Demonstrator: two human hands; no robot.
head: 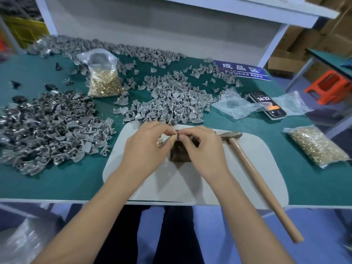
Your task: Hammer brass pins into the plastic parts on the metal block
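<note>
A dark metal block (178,152) sits on a grey mat (182,183) at the table's front middle, partly covered by my hands. My left hand (146,147) and my right hand (200,147) meet just above the block's far edge, fingertips pinching a small grey plastic part (176,133) that is mostly hidden. Several brass pins (159,143) lie cupped under my left hand's fingers. The wooden-handled hammer (253,176) lies on the mat to the right of my right hand, untouched.
Grey plastic parts are heaped behind the mat (171,103) and at the left (47,130). An open bag of brass pins (103,80) stands at the back, another bag (316,145) lies right. A phone (267,104) and a blue sign (242,70) sit at back right.
</note>
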